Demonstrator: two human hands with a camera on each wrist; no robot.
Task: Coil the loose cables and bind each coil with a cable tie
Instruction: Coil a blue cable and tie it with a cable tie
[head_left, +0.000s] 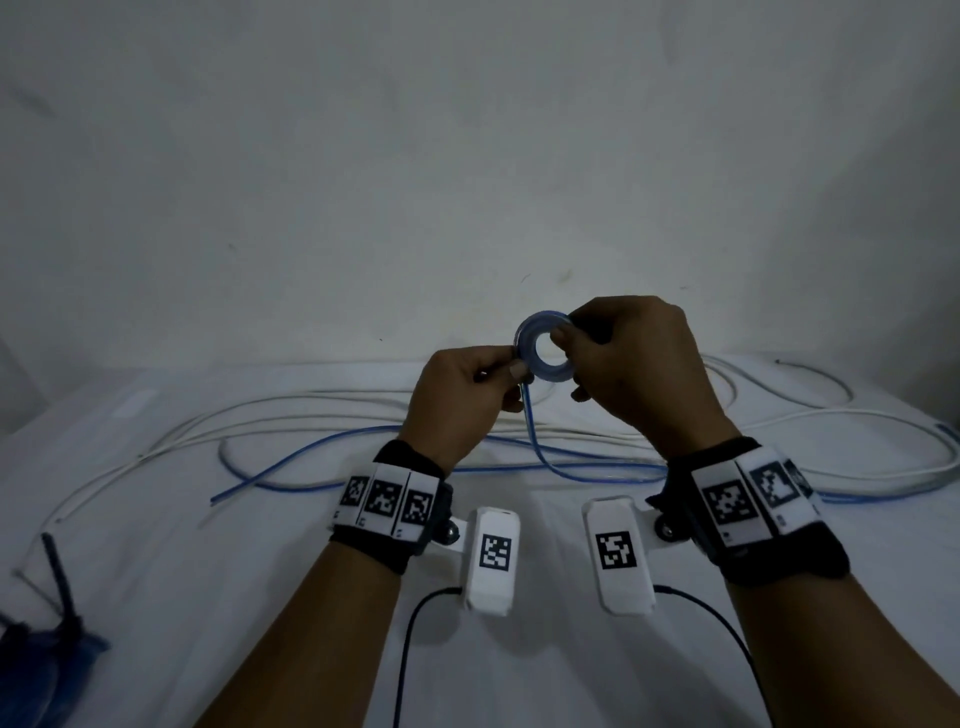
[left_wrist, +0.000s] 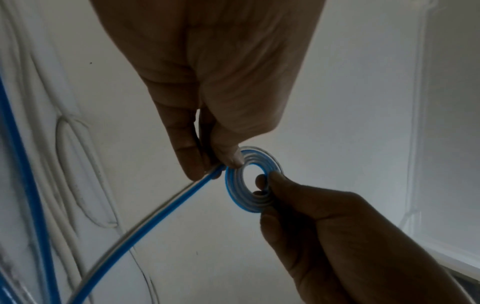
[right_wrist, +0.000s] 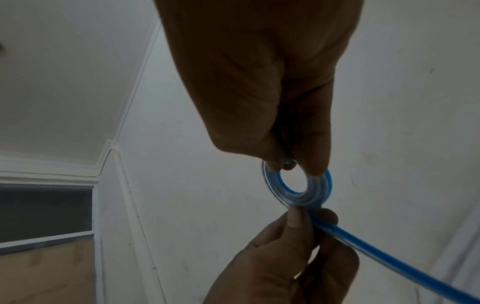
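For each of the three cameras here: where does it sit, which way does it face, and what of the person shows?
Head: on the head, looking forward and down at the bed; both forearms, left hand, right hand.
Left wrist: along the left hand toward the blue coil.
Right wrist: along the right hand toward wall and ceiling.
Shared: every view shows both hands pinching the blue coil.

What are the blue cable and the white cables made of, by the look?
Blue cable: likely a soft plastic jacket, clear with a blue stripe and glossy; highlights run along it, and it winds into a tight flat coil. White cables: probably matte plastic sheathing, lying in loose loops on the sheet; too far off to be sure.
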